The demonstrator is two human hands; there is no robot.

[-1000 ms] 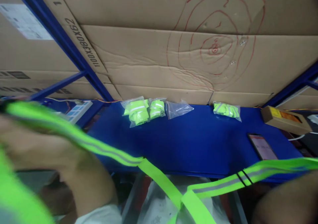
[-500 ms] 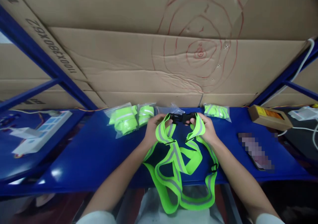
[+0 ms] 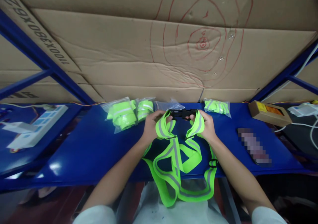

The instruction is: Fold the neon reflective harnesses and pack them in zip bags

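Between my two hands is a black plastic side-release buckle (image 3: 184,113), its halves together or nearly so; I cannot tell if it is fully latched. My left hand (image 3: 152,126) is closed on the buckle's left end, and my right hand (image 3: 207,126) grips its right end. From both ends hangs a neon green reflective strap harness (image 3: 171,177) with a grey stripe, looping down past the table's front edge toward my lap. A black slider (image 3: 213,163) sits on its right-hand strap. My fingertips are partly hidden behind the webbing.
Bagged green straps (image 3: 123,114) lie at the back left, with another bag (image 3: 217,106) at the back right. An empty clear bag (image 3: 169,105) lies behind my hands. A phone-like blurred object (image 3: 254,146), a cardboard box (image 3: 269,113) and a power strip (image 3: 39,126) are on the blue table (image 3: 99,144).
The buckle's halves look slightly closer and straighter in line, with both hands still on them. The camera view has tilted a little, so the background sits higher.
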